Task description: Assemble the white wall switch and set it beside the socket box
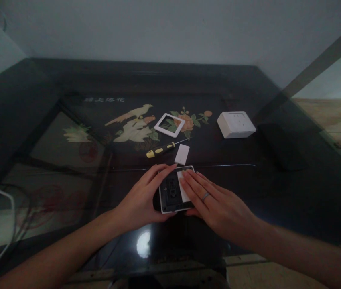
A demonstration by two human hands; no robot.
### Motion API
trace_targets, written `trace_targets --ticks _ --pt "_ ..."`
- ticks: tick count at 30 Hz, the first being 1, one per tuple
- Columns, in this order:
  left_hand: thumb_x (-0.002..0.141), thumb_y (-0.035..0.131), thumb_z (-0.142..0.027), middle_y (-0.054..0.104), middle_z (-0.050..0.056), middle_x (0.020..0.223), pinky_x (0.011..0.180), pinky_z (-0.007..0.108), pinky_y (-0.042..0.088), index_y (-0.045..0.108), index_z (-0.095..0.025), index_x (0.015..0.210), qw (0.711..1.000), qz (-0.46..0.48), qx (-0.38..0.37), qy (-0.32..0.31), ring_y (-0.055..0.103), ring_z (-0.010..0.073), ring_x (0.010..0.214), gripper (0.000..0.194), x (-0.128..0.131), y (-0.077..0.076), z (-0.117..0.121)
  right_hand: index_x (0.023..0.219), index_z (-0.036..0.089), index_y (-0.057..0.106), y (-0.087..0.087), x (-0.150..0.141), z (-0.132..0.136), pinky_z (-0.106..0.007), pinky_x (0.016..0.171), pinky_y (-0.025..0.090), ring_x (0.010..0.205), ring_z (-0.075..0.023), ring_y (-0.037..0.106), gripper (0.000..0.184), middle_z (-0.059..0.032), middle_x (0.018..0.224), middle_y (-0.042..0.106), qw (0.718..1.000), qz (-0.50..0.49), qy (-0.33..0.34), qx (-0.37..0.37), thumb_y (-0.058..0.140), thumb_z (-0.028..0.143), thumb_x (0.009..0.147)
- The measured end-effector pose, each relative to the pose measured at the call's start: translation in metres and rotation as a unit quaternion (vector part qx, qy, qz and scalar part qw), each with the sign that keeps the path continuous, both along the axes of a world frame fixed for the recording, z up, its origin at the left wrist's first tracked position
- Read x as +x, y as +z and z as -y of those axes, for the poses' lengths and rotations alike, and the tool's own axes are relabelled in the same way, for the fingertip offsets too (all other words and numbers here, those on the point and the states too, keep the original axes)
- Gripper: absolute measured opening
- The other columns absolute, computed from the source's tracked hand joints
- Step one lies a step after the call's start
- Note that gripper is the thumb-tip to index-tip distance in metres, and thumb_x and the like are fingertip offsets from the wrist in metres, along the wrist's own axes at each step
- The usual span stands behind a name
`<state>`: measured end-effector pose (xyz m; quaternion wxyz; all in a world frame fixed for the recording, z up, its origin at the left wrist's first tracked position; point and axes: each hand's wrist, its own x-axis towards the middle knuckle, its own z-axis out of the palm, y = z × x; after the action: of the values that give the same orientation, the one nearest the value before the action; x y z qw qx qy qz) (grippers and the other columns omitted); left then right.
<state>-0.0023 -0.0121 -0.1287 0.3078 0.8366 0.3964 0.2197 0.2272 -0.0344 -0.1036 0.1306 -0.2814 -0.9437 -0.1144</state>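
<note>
My left hand (142, 194) grips the left side of a wall switch (170, 204), thumb at the near edge and fingers along the far edge. The switch shows a black inner mechanism inside a white rim. On its right half lies a white rocker plate (184, 193). My right hand (211, 196) presses its fingertips on that plate and wraps the switch's right side, hiding part of both. Just beyond the switch rests a second, loose white rocker plate (182, 154). Past it are a yellow-and-black screwdriver (161, 150) and a square white frame (169, 125).
A thick white socket unit or stack (237, 125) stands to the right on the glossy dark table (206, 86), which has a bird and flower picture. A white cable (12, 208) hangs at the left edge. A pale wall rises behind the table.
</note>
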Motion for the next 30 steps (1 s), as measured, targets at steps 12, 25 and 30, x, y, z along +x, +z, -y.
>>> trace_targets --ticks 12,25,30 --pt "0.068 0.078 -0.030 0.038 0.011 0.143 0.109 0.050 0.041 0.022 -0.029 0.148 1.000 -0.001 0.003 -0.001 0.042 0.0328 0.132 0.098 -0.002 -0.004 0.001 0.129 -0.003 0.054 -0.006 0.007 -0.004 -0.050 0.105 0.047 0.126 -0.0326 0.054 0.046 -0.0249 0.134 0.058 0.997 -0.052 0.005 -0.052 0.051 0.029 0.096" --pt "0.067 0.081 -0.025 0.036 0.013 0.145 0.112 0.056 0.036 0.014 -0.030 0.150 1.000 -0.001 0.006 -0.018 0.037 0.0347 0.136 0.107 -0.003 -0.008 -0.001 0.142 0.019 0.045 -0.017 0.003 -0.015 -0.053 0.110 0.041 0.138 -0.0236 0.040 0.047 -0.0137 0.142 0.053 0.921 -0.268 -0.039 -0.278 0.049 0.020 0.095" --pt "0.067 0.081 -0.026 0.036 0.014 0.145 0.112 0.056 0.035 0.014 -0.030 0.151 1.000 -0.008 0.003 -0.019 0.037 0.0356 0.136 0.108 -0.004 -0.008 -0.001 0.145 0.019 0.041 -0.018 0.004 -0.016 -0.054 0.113 0.036 0.136 -0.0227 0.045 0.051 -0.0144 0.144 0.051 0.927 -0.259 -0.021 -0.270 0.051 0.019 0.095"
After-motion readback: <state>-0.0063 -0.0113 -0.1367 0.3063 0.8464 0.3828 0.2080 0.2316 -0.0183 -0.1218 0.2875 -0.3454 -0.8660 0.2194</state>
